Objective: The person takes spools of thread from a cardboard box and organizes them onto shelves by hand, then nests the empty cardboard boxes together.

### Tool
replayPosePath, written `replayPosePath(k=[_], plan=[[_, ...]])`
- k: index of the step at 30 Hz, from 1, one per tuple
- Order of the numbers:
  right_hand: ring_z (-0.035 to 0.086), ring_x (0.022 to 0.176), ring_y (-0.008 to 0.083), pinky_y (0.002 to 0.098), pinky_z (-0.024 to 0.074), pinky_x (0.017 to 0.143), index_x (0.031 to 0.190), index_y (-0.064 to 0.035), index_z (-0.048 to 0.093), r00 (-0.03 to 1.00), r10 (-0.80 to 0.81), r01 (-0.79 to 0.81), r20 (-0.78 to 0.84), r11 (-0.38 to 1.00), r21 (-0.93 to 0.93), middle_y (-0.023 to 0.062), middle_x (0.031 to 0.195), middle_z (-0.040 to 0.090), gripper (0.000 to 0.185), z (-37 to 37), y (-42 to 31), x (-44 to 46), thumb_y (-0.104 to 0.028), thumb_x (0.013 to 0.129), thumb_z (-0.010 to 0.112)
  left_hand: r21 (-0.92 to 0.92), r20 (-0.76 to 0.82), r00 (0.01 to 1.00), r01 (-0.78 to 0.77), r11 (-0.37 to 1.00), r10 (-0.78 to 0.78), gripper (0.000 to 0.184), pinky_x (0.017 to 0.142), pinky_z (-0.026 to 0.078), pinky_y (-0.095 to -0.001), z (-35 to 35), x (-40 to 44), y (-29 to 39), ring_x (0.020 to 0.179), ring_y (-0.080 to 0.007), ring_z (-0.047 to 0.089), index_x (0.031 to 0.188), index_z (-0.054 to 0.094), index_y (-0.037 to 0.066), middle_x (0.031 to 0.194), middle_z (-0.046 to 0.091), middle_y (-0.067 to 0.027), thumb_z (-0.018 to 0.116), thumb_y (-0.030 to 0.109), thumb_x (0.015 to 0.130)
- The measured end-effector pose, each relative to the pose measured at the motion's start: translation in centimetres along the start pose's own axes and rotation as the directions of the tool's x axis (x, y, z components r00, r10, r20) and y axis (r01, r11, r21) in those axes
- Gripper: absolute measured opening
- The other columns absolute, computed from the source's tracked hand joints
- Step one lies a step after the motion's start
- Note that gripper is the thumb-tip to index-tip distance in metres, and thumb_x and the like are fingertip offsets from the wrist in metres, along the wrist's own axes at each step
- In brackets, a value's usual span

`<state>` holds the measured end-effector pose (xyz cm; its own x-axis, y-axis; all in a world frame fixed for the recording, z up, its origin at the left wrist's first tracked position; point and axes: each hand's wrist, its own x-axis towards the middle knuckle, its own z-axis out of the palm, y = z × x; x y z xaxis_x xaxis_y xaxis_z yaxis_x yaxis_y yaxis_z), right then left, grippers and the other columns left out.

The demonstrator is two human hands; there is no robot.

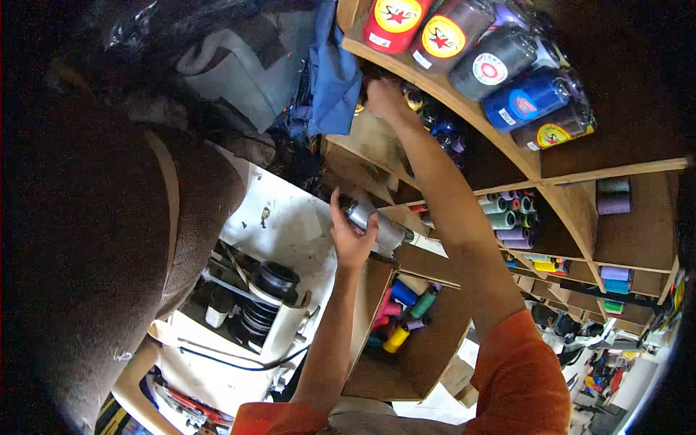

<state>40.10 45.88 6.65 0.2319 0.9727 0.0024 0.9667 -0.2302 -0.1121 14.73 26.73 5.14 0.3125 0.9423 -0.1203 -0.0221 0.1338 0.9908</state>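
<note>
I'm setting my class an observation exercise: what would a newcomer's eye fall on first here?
Probably the big, brightly labelled thread spools on the wooden shelf at the top. Next, the right hand reaching into the space beneath them, and the left hand, lower down, holding a grey spool.

"STAR" is printed, with a red star, on the yellow round label [398, 11] of the red thread cone [388, 42]; the same word and star are shown on the label of the brownish-grey thread cone [464, 14] beside it; a yellow label with a red star is borne by the dark brown thread cone [580, 125], its lettering blurred; small print on the dark grey thread cone [516, 52] and the blue thread cone [547, 93] cannot be read.
</note>
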Motion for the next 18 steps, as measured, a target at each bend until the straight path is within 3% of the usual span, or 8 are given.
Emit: replayPosePath(k=[3,5,7,10,13,16,17,18], plan=[[0.057,0.103,0.0413,0.049,0.0447,0.089,0.108,-0.0039,0.061,0.966,-0.078,0.073,-0.245,0.997,-0.03,0.025,0.107,0.061,0.035,2.0,0.8,0.0,-0.012,0.074,0.061,-0.081,-0.01,0.998,-0.065,0.995,0.064,0.079,0.057,0.046,-0.0213,0.2,0.0,-0.4,0.074,-0.0112,0.056,0.141,0.024,0.008,0.103,0.059,-0.0094,0.07,0.006,0.077],[0.054,0.107,0.0409,0.0502,0.0421,0.092,0.108,-0.0038,0.061,0.978,-0.058,0.055,-0.203,0.998,-0.017,0.0241,0.11,0.06,0.035,1.5,0.4,-0.3,-0.013,0.074,0.062,-0.105,0.013,0.999,-0.034,0.994,0.035,0.08,0.058,0.047,-0.0219,0.1,-0.1,0.1,0.073,-0.0111,0.055,0.141,0.023,0.007,0.102,0.059,-0.0093,0.071,0.006,0.077],[0.051,0.112,0.0398,0.0524,0.0385,0.095,0.108,-0.0042,0.061,0.999,0.045,-0.045,0.006,0.999,-0.017,0.023,0.113,0.058,0.036,1.5,0.3,0.3,-0.014,0.074,0.063,-0.172,0.022,1.0,0.01,0.985,-0.006,0.08,0.059,0.048,-0.0218,0.3,-0.3,-0.1,0.073,-0.0106,0.055,0.141,0.023,0.007,0.1,0.059,-0.0091,0.07,0.003,0.077],[0.051,0.113,0.0366,0.0569,0.0318,0.099,0.107,-0.0058,0.061,0.94,-0.121,0.09,-0.32,0.99,-0.11,0.0192,0.114,0.059,0.035,1.3,-0.3,-0.9,-0.016,0.073,0.064,-0.151,0.016,1.0,0.016,0.988,-0.014,0.078,0.059,0.047,-0.0213,0.7,0.1,-0.5,0.073,-0.01,0.054,0.141,0.024,0.006,0.098,0.059,-0.0081,0.069,0.001,0.078],[0.057,0.106,0.0338,0.0601,0.0279,0.1,0.104,-0.0071,0.062,0.996,0.028,-0.031,-0.09,0.999,-0.025,0.0155,0.109,0.062,0.031,-0.3,-1.3,-2.3,-0.017,0.074,0.061,-0.111,0.018,0.999,-0.03,0.993,0.032,0.077,0.058,0.046,-0.0205,0.2,-0.1,-0.4,0.072,-0.0095,0.054,0.14,0.024,0.006,0.095,0.059,-0.0069,0.069,0.001,0.078],[0.059,0.104,0.0325,0.0594,0.0258,0.102,0.101,-0.007,0.064,0.994,0.006,-0.028,-0.109,0.979,-0.2,0.0129,0.111,0.062,0.028,-1.1,-1.6,-2.7,-0.018,0.077,0.057,-0.146,0.001,0.994,-0.104,0.984,0.105,0.075,0.057,0.045,-0.0196,0.8,0.1,-0.4,0.069,-0.0093,0.053,0.14,0.025,0.006,0.092,0.059,-0.0059,0.069,0.003,0.079],[0.059,0.105,0.0318,0.0589,0.0252,0.103,0.097,-0.0067,0.066,0.979,0.0,-0.036,-0.202,0.984,-0.175,0.0146,0.111,0.063,0.024,-0.4,-1.6,-2.2,-0.016,0.079,0.053,-0.158,-0.013,0.992,-0.129,0.979,0.129,0.075,0.057,0.044,-0.0193,0.8,0.1,-0.5,0.067,-0.0094,0.053,0.14,0.025,0.006,0.091,0.059,-0.0056,0.069,0.004,0.079],[0.059,0.105,0.0318,0.0593,0.0259,0.102,0.097,-0.0065,0.066,0.985,0.089,-0.11,-0.15,0.985,-0.133,0.0154,0.11,0.063,0.024,-0.7,-2.0,-2.1,-0.015,0.079,0.052,-0.132,0.005,0.997,-0.077,0.988,0.079,0.075,0.056,0.045,-0.0196,0.7,-0.1,-0.1,0.066,-0.0095,0.054,0.14,0.025,0.006,0.091,0.059,-0.0055,0.069,0.005,0.08]])
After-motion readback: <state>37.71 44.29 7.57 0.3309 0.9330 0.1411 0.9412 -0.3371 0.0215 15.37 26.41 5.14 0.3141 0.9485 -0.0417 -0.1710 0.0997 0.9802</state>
